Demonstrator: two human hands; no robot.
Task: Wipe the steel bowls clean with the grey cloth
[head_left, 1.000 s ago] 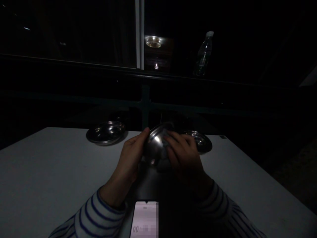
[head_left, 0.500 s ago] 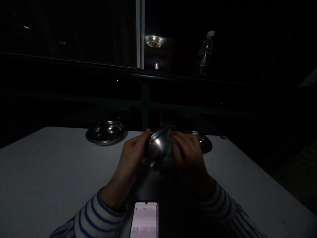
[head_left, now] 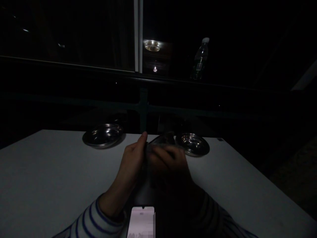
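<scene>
My left hand [head_left: 133, 153] grips a shiny metal bowl [head_left: 163, 138] by its left side, thumb up along the rim. The bowl is tilted above the table, and only its upper edge shows past my fingers. My right hand [head_left: 169, 162] is closed and lies across the front of the bowl, hiding most of it. A dark grey cloth is bunched in its fingers, mostly hidden and blurred now. Beyond my left hand stands a metal dish [head_left: 102, 136]; behind my right hand stands another metal dish [head_left: 192, 144].
The white table [head_left: 74, 175] carries all this. A phone [head_left: 141, 221] with a lit screen lies near my wrists. Behind the table are a dark window with a pale frame [head_left: 138, 36] and a clear plastic bottle [head_left: 201, 59] on the ledge. The light is very dim.
My right hand has swept left across the bowl's outside, covering the bright metal that showed before. The dish behind it is more exposed. My left hand keeps its hold.
</scene>
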